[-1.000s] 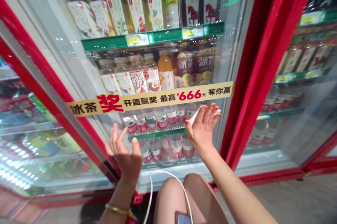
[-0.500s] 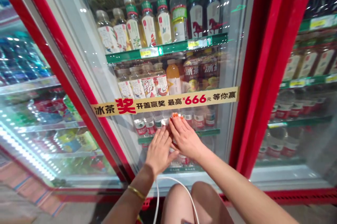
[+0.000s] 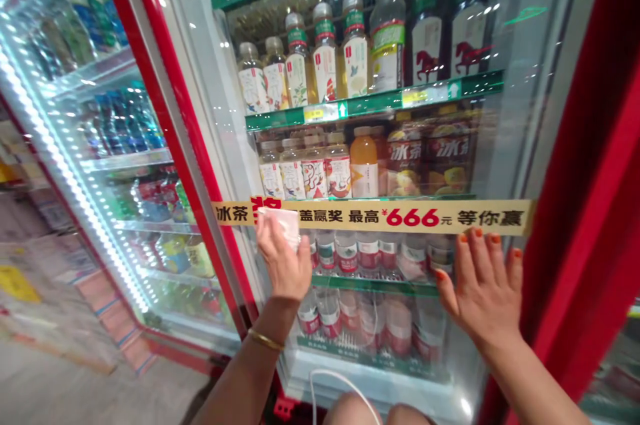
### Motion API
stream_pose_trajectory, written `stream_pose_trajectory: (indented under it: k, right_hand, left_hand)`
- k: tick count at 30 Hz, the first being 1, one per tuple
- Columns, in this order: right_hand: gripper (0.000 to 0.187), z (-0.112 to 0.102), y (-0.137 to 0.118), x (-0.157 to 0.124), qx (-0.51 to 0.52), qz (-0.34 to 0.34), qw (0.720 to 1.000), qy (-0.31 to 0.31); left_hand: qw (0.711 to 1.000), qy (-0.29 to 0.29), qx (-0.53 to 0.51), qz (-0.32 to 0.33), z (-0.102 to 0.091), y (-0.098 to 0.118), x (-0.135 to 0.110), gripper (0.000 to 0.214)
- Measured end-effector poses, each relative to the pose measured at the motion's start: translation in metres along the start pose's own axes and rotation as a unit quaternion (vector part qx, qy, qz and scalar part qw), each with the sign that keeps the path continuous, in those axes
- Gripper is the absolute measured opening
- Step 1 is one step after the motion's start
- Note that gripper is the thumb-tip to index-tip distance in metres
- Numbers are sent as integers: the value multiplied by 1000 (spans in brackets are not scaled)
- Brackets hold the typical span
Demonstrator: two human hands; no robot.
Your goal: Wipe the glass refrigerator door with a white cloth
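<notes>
I face the glass door [image 3: 225, 78] of a red-framed drinks cooler. My left hand [image 3: 283, 264] presses a small white cloth [image 3: 280, 222] flat against the glass, over the left end of a yellow banner sticker [image 3: 400, 216]. My right hand [image 3: 487, 288] lies open on the glass at the lower right, fingers spread, just below the banner's right end. A gold bangle [image 3: 265, 340] sits on my left wrist. Behind the glass stand rows of tea bottles [image 3: 325, 65], an orange juice bottle [image 3: 364, 162] and small water bottles [image 3: 370, 252].
A second cooler door [image 3: 100, 145] with lit LED strips stands to the left. The red door frame [image 3: 590, 178] rises at the right. A white cable [image 3: 330, 382] hangs near my knees. Tiled floor [image 3: 60, 385] lies at the lower left.
The cloth has passed from my right hand to my left, which now wipes at the banner's left end. My right hand moved right and flattened on the glass. The view shifted right and closer.
</notes>
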State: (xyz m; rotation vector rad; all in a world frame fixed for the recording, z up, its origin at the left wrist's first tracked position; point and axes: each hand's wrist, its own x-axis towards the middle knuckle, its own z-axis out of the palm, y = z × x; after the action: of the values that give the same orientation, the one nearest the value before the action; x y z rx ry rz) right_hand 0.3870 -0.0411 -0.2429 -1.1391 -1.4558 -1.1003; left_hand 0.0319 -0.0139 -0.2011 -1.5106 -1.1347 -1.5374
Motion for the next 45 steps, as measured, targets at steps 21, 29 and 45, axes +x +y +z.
stream_pose_trajectory:
  k: [21,29,45]
  right_hand:
    - [80,-1,-6,0,-2,13,1000,23]
    - [81,-3,-7,4,0,9,1000,28]
    - [82,-1,-6,4,-25,-2,999,26]
  left_hand:
    - [977,-142,94,126,-38,-78,-39,92]
    - [967,-191,12,168,-15,-2,-38,93]
    - [948,-216,19,234,-27,-42,-89,70]
